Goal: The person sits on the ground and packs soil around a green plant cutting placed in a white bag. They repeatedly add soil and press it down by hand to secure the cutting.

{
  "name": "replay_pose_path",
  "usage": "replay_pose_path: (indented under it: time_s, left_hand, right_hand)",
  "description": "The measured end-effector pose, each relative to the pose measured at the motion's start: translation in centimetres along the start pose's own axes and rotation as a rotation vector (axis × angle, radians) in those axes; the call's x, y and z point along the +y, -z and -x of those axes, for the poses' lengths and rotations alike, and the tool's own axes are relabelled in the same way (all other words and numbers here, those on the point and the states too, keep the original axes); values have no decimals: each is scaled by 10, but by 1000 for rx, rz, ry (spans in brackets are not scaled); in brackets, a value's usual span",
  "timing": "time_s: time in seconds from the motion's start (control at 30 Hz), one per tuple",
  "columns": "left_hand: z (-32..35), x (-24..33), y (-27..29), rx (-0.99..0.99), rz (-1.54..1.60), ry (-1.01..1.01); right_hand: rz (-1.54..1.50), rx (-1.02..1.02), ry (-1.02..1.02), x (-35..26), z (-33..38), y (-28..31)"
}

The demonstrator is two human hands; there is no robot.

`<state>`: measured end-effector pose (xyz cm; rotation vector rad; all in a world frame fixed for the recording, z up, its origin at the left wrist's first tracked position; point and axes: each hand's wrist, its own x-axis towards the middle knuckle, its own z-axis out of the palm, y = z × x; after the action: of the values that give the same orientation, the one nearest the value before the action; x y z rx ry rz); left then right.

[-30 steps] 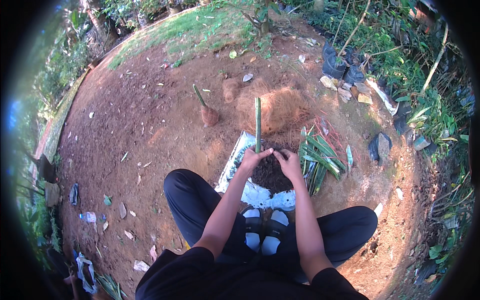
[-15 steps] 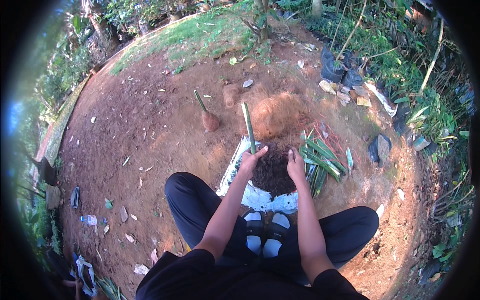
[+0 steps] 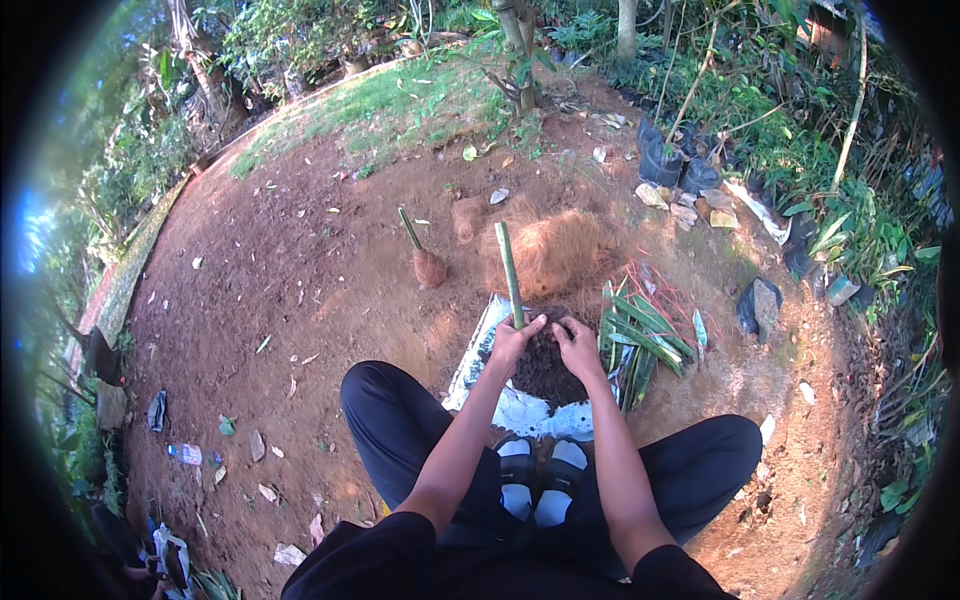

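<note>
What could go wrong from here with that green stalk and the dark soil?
The green stalk stands tall above the left hand, gripped low, so it might tip or bend. The dark soil looks loose beside the white bag's edge; a bump could scatter it. The cut leaves lie close to the right hand and might get knocked.
</note>
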<state>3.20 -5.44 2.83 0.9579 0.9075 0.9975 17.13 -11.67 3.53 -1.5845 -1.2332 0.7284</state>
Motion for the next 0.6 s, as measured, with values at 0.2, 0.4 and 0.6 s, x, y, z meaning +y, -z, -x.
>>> replay_pose_path:
  time_s: [0.2,0.4,0.6]
  left_hand:
    - [4,1,10,79,275,8]
    - [-4,3,1,257,58,-58]
    - [-1,44,-10,-1,-381,-289]
  right_hand:
    - [103,55,-76,15,-4,0]
    - [-358,-273,-319,3,-38,9]
    - [-673,-142,-123,-11,-39,10]
